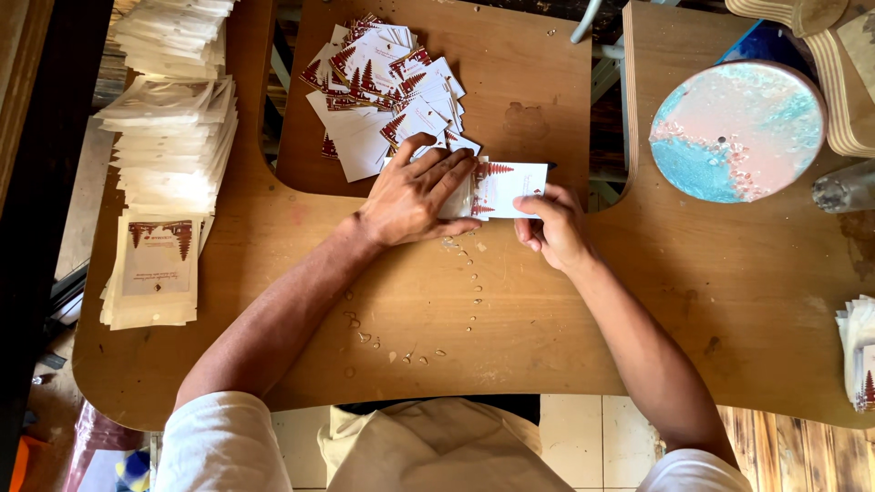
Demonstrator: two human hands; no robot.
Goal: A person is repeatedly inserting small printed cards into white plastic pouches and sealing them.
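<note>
My left hand [415,196] lies flat, fingers spread, on a clear plastic sleeve and the left part of a white card [508,187] printed with dark red tree shapes. My right hand [550,228] pinches that card's right edge between thumb and fingers. Both hands rest on a brown wooden table [510,310]. Just beyond my left hand lies a loose pile of the same white and red cards [383,87].
Stacks of clear sleeves [173,137] stand at the left, with a packed card [159,264] on a lower stack. A round pink and turquoise disc [734,132] sits at the right, next to pale wooden pieces [843,82]. More cards [859,355] lie at the right edge. Small drops dot the table.
</note>
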